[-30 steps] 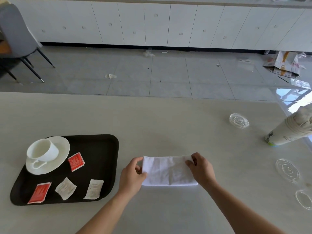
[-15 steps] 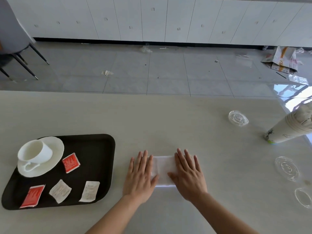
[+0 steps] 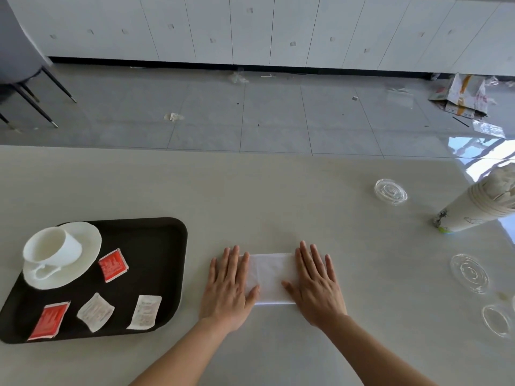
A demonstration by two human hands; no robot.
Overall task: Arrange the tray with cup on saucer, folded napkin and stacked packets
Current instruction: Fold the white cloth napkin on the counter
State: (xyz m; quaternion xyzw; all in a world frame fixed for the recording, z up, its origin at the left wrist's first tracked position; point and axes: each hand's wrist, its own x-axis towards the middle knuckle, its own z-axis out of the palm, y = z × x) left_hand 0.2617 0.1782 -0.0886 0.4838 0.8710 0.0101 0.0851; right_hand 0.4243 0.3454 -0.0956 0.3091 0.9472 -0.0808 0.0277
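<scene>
Both hands lie flat on a white napkin that sits on the tabletop near its near edge, just beside the right rim of the dark tray but not touching it. The left hand covers the napkin's left end and the right hand its right end, fingers stretched out and slightly spread, palms down, gripping nothing; this pressing posture looks meant to flatten the paper and set its creases, so the folding step seems to be in hand. Both forearms reach in from the near edge and converge towards the napkin, wrists low. On the tray, the white cup already stands on its saucer in the far left corner, handle pointing towards the near edge. Four packets lie loose and apart across the tray's near half: one red packet just beside the saucer, another red packet at the near left, and two white packets between it and the right rim, so stacking is not yet done.
</scene>
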